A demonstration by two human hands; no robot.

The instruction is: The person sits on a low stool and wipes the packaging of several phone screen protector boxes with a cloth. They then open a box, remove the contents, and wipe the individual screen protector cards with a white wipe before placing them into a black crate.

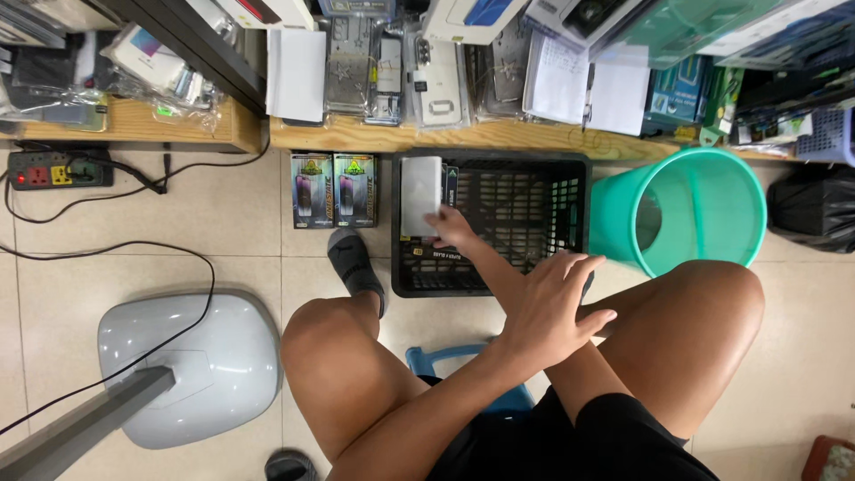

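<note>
Right hand (pixel 451 228) apparently clamped on a grey box (pixel 420 196) in the black crate (pixel 534 169), left hand (pixel 552 307) open, empty.

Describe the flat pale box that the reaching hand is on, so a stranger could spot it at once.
Find the black plastic crate on the tiled floor below the wooden shelf, left of the green bin. At the crate's left end stands a flat, pale grey box, with the right hand on its lower corner. Unlike the two dark printed packs on the floor just left of the crate, it is plain.
</note>
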